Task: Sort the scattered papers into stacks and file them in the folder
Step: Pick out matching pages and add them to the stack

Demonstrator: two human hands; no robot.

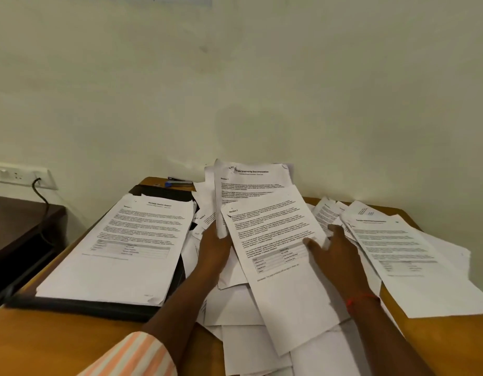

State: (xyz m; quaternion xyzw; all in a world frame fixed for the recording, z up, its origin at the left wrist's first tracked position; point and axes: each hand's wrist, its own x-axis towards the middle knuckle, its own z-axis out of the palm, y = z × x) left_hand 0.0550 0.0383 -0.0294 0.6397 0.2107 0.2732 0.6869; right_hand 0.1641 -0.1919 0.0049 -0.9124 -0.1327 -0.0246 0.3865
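Observation:
My left hand (213, 246) grips the lower edge of a few printed sheets (248, 183) that stand tilted upright, the top one headed as internship documentation. My right hand (334, 249) lies with spread fingers on the right edge of another printed sheet (278, 256) that slants over the loose heap of papers (251, 346) in the middle. A neat stack headed as a health report (126, 245) lies on the open black folder (83, 308) at the left. Another stack of printed pages (403, 251) lies at the right.
The wooden table (45, 346) runs to the pale wall. A blue and grey stapler (178, 182) sits at the back behind the folder. A dark lower table (15, 221) stands at the left, under a wall socket with a black cable (40, 191).

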